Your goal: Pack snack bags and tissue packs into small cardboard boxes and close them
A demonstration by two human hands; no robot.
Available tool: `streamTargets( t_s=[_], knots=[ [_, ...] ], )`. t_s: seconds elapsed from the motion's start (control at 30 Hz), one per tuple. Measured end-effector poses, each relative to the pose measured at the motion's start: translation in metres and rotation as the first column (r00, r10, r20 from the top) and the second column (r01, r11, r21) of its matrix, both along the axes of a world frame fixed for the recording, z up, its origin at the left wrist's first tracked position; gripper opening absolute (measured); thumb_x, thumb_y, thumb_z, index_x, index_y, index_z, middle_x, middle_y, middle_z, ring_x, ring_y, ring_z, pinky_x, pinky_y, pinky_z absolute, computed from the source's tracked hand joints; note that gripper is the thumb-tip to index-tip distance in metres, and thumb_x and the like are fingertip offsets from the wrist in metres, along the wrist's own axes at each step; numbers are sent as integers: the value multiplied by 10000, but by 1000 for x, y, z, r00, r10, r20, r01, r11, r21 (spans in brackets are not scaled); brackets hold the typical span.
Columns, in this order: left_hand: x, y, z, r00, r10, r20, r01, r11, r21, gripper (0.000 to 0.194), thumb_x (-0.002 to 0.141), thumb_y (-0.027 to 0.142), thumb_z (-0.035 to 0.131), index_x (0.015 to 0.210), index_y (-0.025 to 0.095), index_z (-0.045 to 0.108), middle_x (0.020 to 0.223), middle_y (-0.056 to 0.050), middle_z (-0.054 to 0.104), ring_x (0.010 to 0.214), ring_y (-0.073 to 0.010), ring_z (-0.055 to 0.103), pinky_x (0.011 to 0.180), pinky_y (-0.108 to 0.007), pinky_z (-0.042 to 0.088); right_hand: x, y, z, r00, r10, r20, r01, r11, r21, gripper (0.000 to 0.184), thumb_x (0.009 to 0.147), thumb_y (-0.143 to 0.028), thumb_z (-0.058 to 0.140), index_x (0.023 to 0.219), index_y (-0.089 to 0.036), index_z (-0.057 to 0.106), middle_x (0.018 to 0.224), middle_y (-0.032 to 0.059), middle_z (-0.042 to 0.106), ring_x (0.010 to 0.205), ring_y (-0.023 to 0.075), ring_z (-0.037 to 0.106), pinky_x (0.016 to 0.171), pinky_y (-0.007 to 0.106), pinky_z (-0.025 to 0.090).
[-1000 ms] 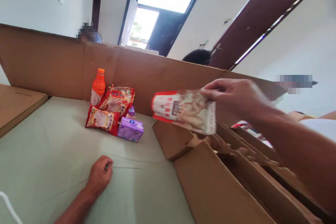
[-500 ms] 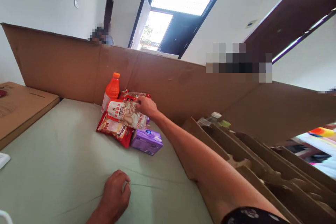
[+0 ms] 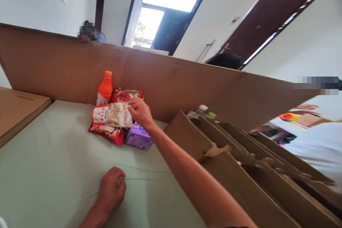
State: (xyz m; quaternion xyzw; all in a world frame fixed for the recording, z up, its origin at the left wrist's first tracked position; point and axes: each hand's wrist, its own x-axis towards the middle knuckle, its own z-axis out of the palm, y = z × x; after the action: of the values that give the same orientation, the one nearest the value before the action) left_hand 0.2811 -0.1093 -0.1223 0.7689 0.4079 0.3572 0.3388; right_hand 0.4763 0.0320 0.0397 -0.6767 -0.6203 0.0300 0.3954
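My right hand [image 3: 141, 113] pinches the right end of a cashew bag [image 3: 113, 114], which is turned sideways above the other goods. Under it, on the pale green table [image 3: 66, 171], lies a red snack bag [image 3: 107, 134]. A purple carton [image 3: 139, 138] stands beside that bag, just below my right wrist. Behind the cashew bag are an orange bottle [image 3: 105, 86], upright, and another red packet [image 3: 125, 96], partly covered. My left hand [image 3: 113, 188] rests on the table nearer to me, fingers loosely curled, thumb apart from them, holding nothing.
A tall cardboard wall [image 3: 171, 85] runs behind the goods. On the right stands a cardboard box with dividers [image 3: 227, 171], a capped bottle [image 3: 203, 108] at its far end. A flat cardboard box [image 3: 21, 110] lies at left. Another person's hand [image 3: 307, 107] shows beyond the wall.
My right hand has turned the cashew bag to a more level position, its end now in my fingers. The view has shifted to the right. My left hand stays on the table.
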Motion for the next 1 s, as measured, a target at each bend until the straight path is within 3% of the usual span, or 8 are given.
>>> streamTargets(
  t_s=[0.3, 0.4, 0.53, 0.67, 0.73, 0.8, 0.87, 1.0],
  knots=[
    [0, 18, 8, 998, -52, -21, 53, 998, 46, 241, 827, 328, 440, 839, 222, 656, 832, -71, 739, 760, -230, 699, 718, -355, 551, -40, -115, -93, 978, 9, -206, 5, 998, 67, 172, 770, -113, 602, 884, -207, 690, 1146, 82, 717, 1037, 188, 692, 849, 306, 551],
    [3, 24, 11, 999, -53, -4, 54, 994, 99, 245, 817, 373, 474, 819, 235, 675, 847, -64, 753, 798, -240, 715, 766, -368, 564, -39, -168, -108, 977, -31, -211, 44, 998, 55, 192, 794, -111, 613, 927, -219, 701, 1184, 89, 714, 1161, 219, 652, 939, 367, 521],
    [2, 22, 15, 999, -41, -1, 40, 992, 119, 244, 804, 381, 501, 805, 239, 699, 838, -53, 762, 771, -232, 721, 683, -328, 577, -15, -243, -93, 974, -204, 96, 186, 968, 170, 288, 861, -132, 556, 1093, -251, 679, 1375, 106, 620, 1250, 272, 578, 1023, 474, 431],
    [0, 20, 19, 1000, -30, -4, 30, 994, 102, 244, 803, 389, 518, 817, 227, 700, 848, -52, 759, 755, -219, 716, 688, -317, 583, 46, -300, -55, 699, -596, 395, 488, 801, 346, 407, 921, -256, 549, 1325, -218, 566, 1408, 154, 595, 1329, 330, 504, 1033, 500, 361],
    [-1, 20, 20, 999, -35, -11, 36, 994, 100, 250, 804, 389, 511, 817, 226, 700, 852, -52, 757, 757, -218, 713, 678, -315, 577, 78, -321, -41, 545, -701, 460, 643, 702, 307, 481, 908, -332, 555, 1354, -153, 545, 1335, 202, 638, 1220, 368, 576, 957, 504, 392],
    [-1, 20, 21, 999, -37, -13, 38, 994, 103, 255, 795, 398, 507, 800, 227, 696, 837, -52, 752, 754, -221, 710, 666, -318, 570, 101, -337, -34, 490, -717, 496, 736, 645, 206, 422, 894, -316, 526, 1270, -143, 608, 1175, 191, 719, 990, 347, 665, 829, 463, 437],
    [-1, 20, 23, 1000, -27, -1, 27, 996, 84, 267, 781, 420, 515, 796, 224, 696, 818, -54, 743, 738, -223, 702, 667, -328, 568, 109, -346, -32, 544, -677, 495, 732, 672, 115, 311, 888, -273, 501, 1131, -191, 677, 991, 126, 768, 786, 283, 674, 721, 398, 445],
    [-10, 13, 33, 991, 100, 88, -97, 995, -34, 360, 747, 507, 555, 858, 197, 699, 933, -94, 738, 791, -241, 699, 729, -372, 577, 80, -346, -22, 790, -418, 448, 404, 905, 132, 223, 931, -241, 492, 1005, -234, 702, 881, 56, 772, 737, 217, 674, 704, 343, 464]
  ],
)
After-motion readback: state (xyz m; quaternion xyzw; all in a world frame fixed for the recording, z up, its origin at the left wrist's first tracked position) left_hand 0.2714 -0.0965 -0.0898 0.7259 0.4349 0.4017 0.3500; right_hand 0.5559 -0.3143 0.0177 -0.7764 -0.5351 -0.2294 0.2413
